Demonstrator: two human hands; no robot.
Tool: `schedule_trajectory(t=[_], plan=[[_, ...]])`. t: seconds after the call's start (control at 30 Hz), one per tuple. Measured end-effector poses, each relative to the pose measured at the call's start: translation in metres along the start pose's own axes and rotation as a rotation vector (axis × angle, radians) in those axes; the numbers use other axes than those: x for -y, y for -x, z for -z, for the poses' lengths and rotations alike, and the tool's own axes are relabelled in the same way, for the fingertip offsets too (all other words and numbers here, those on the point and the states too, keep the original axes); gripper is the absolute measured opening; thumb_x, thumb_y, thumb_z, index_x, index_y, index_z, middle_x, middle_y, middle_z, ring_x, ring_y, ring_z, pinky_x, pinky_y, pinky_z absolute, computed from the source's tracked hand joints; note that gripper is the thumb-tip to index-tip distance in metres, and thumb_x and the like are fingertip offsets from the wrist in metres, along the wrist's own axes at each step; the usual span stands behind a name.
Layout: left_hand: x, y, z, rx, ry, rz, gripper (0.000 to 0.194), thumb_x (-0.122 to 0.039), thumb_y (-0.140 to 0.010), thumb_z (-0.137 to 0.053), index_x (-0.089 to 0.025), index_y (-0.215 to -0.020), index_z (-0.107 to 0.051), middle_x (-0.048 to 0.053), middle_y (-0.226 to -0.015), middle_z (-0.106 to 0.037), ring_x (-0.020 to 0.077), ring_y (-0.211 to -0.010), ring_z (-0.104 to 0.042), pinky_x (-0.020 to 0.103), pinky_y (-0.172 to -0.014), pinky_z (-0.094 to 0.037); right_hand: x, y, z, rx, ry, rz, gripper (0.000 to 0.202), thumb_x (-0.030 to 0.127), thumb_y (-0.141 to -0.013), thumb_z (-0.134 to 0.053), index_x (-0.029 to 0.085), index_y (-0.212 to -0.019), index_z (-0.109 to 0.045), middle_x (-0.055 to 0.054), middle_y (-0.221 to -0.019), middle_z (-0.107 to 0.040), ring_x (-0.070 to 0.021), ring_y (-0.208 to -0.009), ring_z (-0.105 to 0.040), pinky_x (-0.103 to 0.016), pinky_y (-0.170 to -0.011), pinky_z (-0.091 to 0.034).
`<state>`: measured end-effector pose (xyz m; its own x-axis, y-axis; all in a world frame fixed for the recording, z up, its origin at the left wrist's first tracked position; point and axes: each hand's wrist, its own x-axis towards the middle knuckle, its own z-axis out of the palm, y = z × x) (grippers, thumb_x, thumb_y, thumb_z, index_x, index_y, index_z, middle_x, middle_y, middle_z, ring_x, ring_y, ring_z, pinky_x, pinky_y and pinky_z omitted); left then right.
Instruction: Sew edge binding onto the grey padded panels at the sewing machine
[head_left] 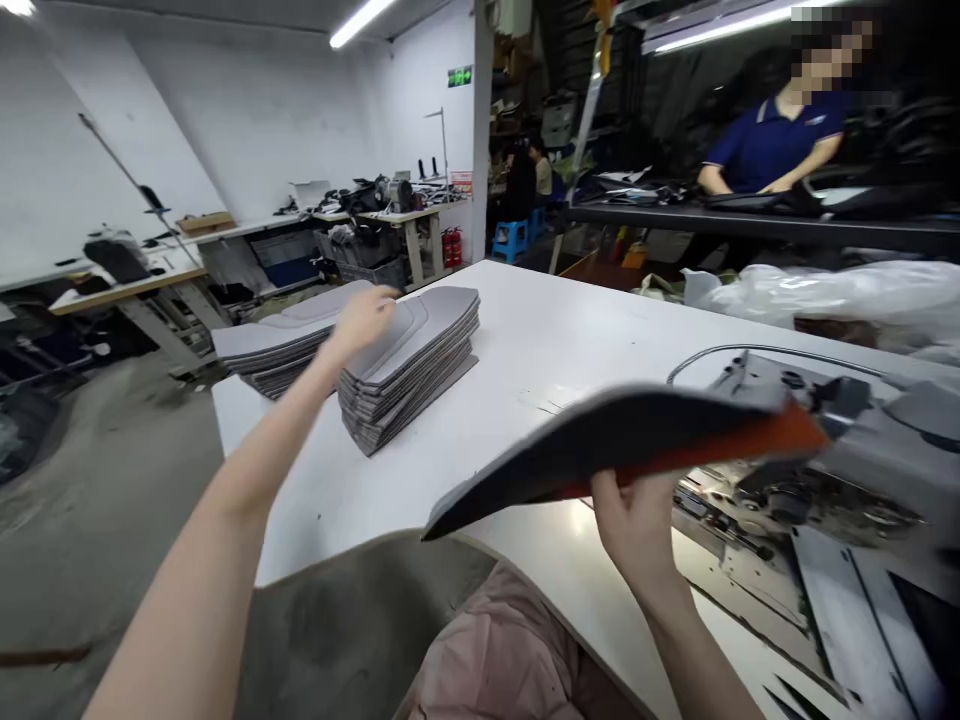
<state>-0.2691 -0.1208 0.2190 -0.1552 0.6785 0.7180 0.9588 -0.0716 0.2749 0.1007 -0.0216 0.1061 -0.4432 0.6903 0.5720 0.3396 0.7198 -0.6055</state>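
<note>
My right hand [637,525] grips a curved fabric panel [600,440] from below, thumb against its underside. The panel is dark, with an orange strip along its lower right part, and is held up over the white table, tilted and blurred. My left hand [365,322] reaches out over the nearer stack of grey panels [420,365], its fingers smeared by motion. Whether it touches the top panel I cannot tell. Left of that stack lies a second stack of grey panels [281,345], partly hidden behind my left forearm.
An industrial sewing machine [825,480] occupies the right side of the white table [540,330]. Crumpled clear plastic [825,295] lies beyond the table's right edge. A co-worker in a dark blue shirt [784,145] stands at a raised bench [675,217]. Other worktables line the left wall.
</note>
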Motion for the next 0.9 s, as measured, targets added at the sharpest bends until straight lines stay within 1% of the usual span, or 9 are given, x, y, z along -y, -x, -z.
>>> schedule_trajectory(t=[0.1, 0.17, 0.33, 0.43, 0.53, 0.63, 0.73, 0.83, 0.9], plan=[[0.078, 0.024, 0.041, -0.130, -0.140, -0.080, 0.066, -0.085, -0.079, -0.050, -0.021, -0.063, -0.051, 0.001, -0.052, -0.059, 0.0217, -0.067, -0.066, 0.053, -0.081, -0.056, 0.015, 0.001, -0.002, -0.150, 0.030, -0.016, 0.084, 0.032, -0.099, -0.035, 0.017, -0.157, 0.023, -0.021, -0.163, -0.015, -0.0318, -0.149, -0.029, -0.048, -0.113, -0.038], [0.104, 0.048, 0.064, -0.175, -0.250, -0.097, 0.069, -0.086, -0.078, -0.046, -0.022, -0.056, -0.040, 0.000, -0.045, -0.051, 0.0220, -0.065, -0.065, 0.054, -0.081, -0.054, 0.016, 0.006, -0.010, -0.035, 0.005, 0.033, 0.072, 0.026, -0.099, -0.031, 0.025, -0.162, 0.003, -0.017, -0.154, -0.035, -0.0277, -0.137, -0.046, -0.045, -0.108, -0.044], [0.105, 0.046, 0.083, -0.080, -0.445, -0.027, 0.073, -0.086, -0.084, -0.025, -0.022, -0.054, -0.042, -0.004, -0.034, -0.024, 0.0170, -0.052, -0.055, 0.051, -0.079, -0.054, -0.012, 0.032, -0.044, 0.201, -0.115, -0.075, 0.055, 0.018, -0.093, -0.033, 0.018, -0.144, -0.053, -0.007, -0.090, -0.055, -0.0191, -0.075, -0.059, -0.036, -0.075, -0.055], [0.067, 0.016, 0.060, 0.105, -0.556, 0.031, 0.064, -0.074, -0.090, -0.036, -0.019, -0.073, -0.064, -0.006, -0.036, -0.023, 0.0147, -0.045, -0.047, 0.048, -0.072, -0.055, -0.026, 0.049, -0.059, 0.172, -0.156, -0.246, 0.055, 0.021, -0.088, -0.039, 0.016, -0.141, -0.055, -0.006, -0.088, -0.056, -0.0207, -0.075, -0.058, -0.039, -0.072, -0.055], [-0.015, 0.015, 0.016, 0.367, -0.601, 0.026, 0.035, -0.039, -0.085, -0.063, -0.022, -0.115, -0.069, -0.003, -0.045, -0.047, 0.0129, -0.043, -0.047, 0.035, -0.060, -0.053, -0.026, 0.056, -0.063, 0.161, -0.271, -0.390, 0.058, 0.036, -0.089, -0.045, 0.016, -0.143, -0.052, -0.011, -0.103, -0.062, -0.0215, -0.076, -0.060, -0.042, -0.073, -0.055], [-0.122, 0.046, -0.025, 0.980, -0.625, -0.102, 0.071, -0.011, -0.073, -0.064, -0.026, -0.142, -0.051, 0.003, -0.066, -0.066, 0.0204, -0.053, -0.061, 0.029, -0.055, -0.049, -0.020, 0.057, -0.059, 0.185, -0.563, -0.574, 0.065, 0.061, -0.089, -0.044, 0.018, -0.137, -0.056, -0.015, -0.119, -0.065, -0.0258, -0.093, -0.065, -0.042, -0.078, -0.056], [-0.204, 0.079, -0.054, 1.317, -0.315, -0.326, 0.063, -0.017, -0.077, -0.061, -0.015, -0.138, -0.051, 0.010, -0.080, -0.072, 0.0265, -0.066, -0.068, 0.031, -0.057, -0.050, -0.020, 0.062, -0.055, 0.219, -0.863, -0.782, 0.065, 0.069, -0.084, -0.048, 0.017, -0.122, -0.063, -0.014, -0.111, -0.071, -0.0287, -0.095, -0.068, -0.042, -0.076, -0.058], [-0.231, 0.087, -0.088, 1.461, -0.041, -0.401, 0.027, -0.025, -0.087, -0.053, -0.014, -0.107, -0.067, 0.009, -0.077, -0.071, 0.0248, -0.068, -0.068, 0.032, -0.060, -0.050, -0.033, 0.074, -0.054, 0.078, -0.856, -0.839, 0.051, 0.054, -0.071, -0.068, 0.018, -0.107, -0.064, -0.011, -0.103, -0.073, -0.0288, -0.096, -0.067, -0.043, -0.085, -0.056], [-0.224, 0.080, -0.124, 1.335, 0.010, -0.362, 0.025, -0.024, -0.093, -0.045, -0.015, -0.091, -0.069, 0.010, -0.085, -0.072, 0.0229, -0.077, -0.068, 0.032, -0.069, -0.052, -0.044, 0.084, -0.053, -0.017, -0.742, -0.810, 0.046, 0.045, -0.067, -0.070, 0.019, -0.104, -0.063, -0.009, -0.103, -0.072, -0.0279, -0.098, -0.066, -0.043, -0.088, -0.054]])
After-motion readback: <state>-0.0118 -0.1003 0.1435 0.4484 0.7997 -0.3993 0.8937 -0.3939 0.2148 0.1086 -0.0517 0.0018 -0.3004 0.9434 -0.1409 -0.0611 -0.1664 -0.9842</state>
